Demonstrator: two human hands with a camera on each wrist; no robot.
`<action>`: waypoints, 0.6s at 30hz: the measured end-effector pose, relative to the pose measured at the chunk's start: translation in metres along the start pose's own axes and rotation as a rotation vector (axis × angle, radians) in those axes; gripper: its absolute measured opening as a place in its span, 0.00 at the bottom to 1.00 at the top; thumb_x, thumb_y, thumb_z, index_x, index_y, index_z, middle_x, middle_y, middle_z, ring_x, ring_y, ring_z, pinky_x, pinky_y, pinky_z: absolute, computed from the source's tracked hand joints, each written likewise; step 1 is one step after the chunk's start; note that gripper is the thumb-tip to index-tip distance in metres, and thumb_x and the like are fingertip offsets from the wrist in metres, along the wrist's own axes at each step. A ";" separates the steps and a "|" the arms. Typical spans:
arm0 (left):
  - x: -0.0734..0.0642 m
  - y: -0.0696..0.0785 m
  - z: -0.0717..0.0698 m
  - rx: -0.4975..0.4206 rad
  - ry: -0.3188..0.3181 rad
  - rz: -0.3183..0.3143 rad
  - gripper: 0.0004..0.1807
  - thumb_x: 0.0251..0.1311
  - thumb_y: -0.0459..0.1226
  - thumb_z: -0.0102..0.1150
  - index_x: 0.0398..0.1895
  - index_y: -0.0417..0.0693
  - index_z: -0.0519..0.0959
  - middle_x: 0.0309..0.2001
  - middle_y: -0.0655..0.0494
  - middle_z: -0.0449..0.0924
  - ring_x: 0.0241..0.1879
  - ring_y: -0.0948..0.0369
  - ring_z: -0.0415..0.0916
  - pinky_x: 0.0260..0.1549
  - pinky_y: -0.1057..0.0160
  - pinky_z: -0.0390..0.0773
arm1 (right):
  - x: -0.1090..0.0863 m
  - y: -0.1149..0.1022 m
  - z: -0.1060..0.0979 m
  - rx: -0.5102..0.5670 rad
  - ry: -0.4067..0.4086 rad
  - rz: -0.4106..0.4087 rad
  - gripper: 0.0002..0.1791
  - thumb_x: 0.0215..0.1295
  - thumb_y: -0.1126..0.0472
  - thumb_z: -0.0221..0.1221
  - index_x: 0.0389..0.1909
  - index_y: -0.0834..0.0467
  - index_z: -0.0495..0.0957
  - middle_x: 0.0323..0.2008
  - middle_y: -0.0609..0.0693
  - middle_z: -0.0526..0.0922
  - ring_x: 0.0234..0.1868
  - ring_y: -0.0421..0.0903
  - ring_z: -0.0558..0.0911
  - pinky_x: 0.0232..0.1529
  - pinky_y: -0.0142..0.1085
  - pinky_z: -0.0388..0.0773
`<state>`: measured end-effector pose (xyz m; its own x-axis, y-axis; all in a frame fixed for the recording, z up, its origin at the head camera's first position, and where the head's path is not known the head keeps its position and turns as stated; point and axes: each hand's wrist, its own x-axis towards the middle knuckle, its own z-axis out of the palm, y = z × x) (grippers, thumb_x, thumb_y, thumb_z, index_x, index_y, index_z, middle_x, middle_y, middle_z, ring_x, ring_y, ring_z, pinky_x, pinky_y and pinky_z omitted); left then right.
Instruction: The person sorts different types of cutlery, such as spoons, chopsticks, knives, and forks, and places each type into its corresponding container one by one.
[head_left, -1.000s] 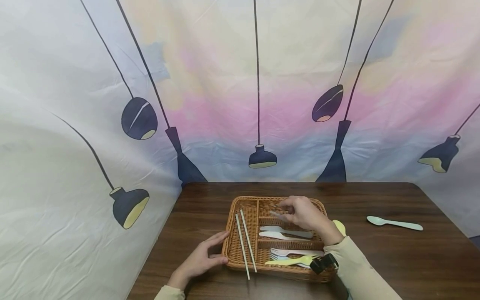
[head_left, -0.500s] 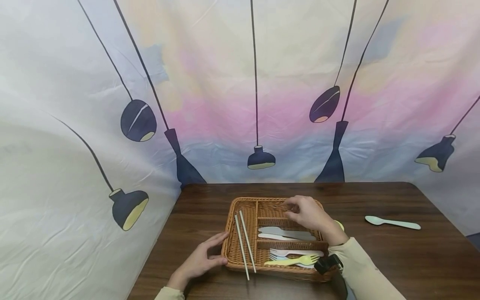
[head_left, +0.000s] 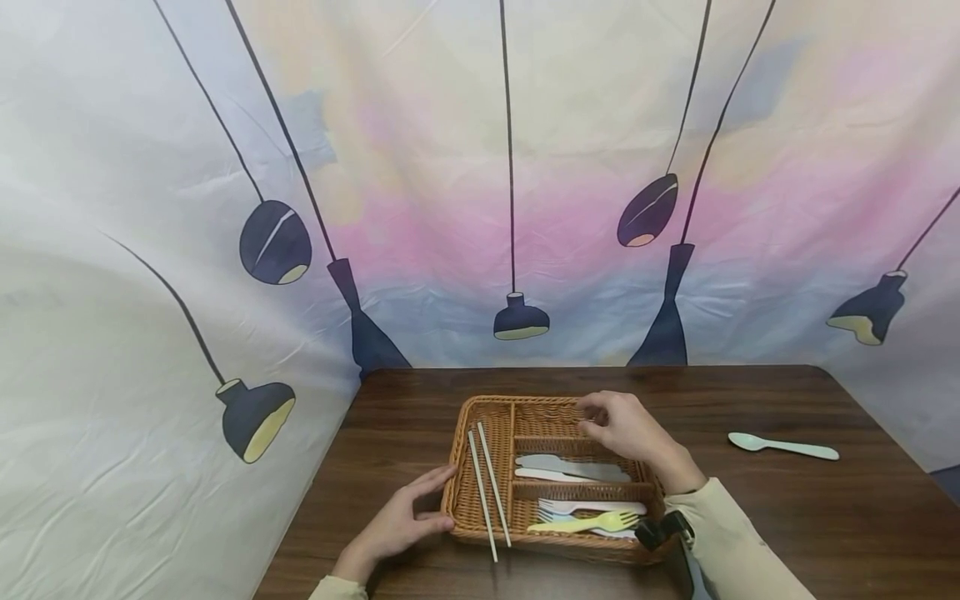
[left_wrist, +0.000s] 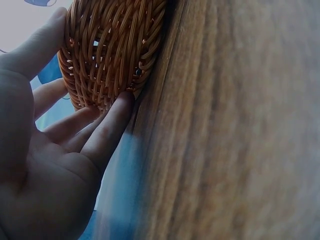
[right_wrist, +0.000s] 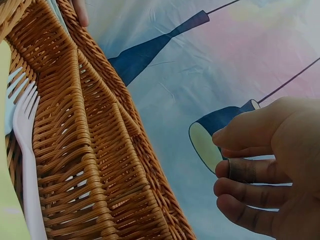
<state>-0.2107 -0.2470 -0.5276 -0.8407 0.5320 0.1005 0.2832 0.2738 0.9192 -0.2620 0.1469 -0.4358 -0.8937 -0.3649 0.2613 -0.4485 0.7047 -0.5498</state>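
Note:
A brown wicker cutlery basket stands on the table. My left hand touches its left end, fingers and thumb spread against the weave. Two pale chopsticks lie in the left compartment, their near ends over the rim. In the middle compartment lie white knives. The front one holds several forks, with a yellow fork on top and a pinkish-white fork clear in the right wrist view. Above the basket's back right corner hovers my right hand, fingers loosely bent, nothing visible between them.
A mint-green spoon lies on the dark wooden table to the right of the basket. A grey-blue object shows partly beside the right sleeve. A printed cloth hangs behind the table's back edge.
My right hand has drawn back to the right over the basket. The knives lie slightly differently, closer together. A yellow piece right of the basket is now hidden behind the wrist. The left hand stays put.

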 end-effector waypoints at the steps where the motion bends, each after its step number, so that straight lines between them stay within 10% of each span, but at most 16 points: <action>1: 0.000 0.000 0.000 0.001 0.000 0.000 0.42 0.56 0.36 0.69 0.74 0.45 0.60 0.75 0.36 0.48 0.68 0.36 0.57 0.52 0.65 0.80 | 0.000 0.000 0.000 -0.002 0.005 -0.002 0.17 0.63 0.59 0.64 0.52 0.58 0.81 0.43 0.54 0.84 0.35 0.39 0.80 0.31 0.31 0.79; 18: 0.000 0.001 0.000 -0.004 -0.003 -0.001 0.42 0.57 0.37 0.68 0.74 0.45 0.60 0.75 0.35 0.49 0.68 0.37 0.56 0.52 0.64 0.80 | -0.014 0.016 -0.011 -0.009 0.103 0.032 0.14 0.63 0.61 0.64 0.49 0.56 0.82 0.43 0.54 0.84 0.34 0.41 0.82 0.27 0.32 0.78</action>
<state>-0.2105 -0.2471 -0.5268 -0.8399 0.5337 0.0984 0.2801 0.2710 0.9209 -0.2563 0.1699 -0.4395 -0.9042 -0.2785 0.3240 -0.4197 0.7202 -0.5524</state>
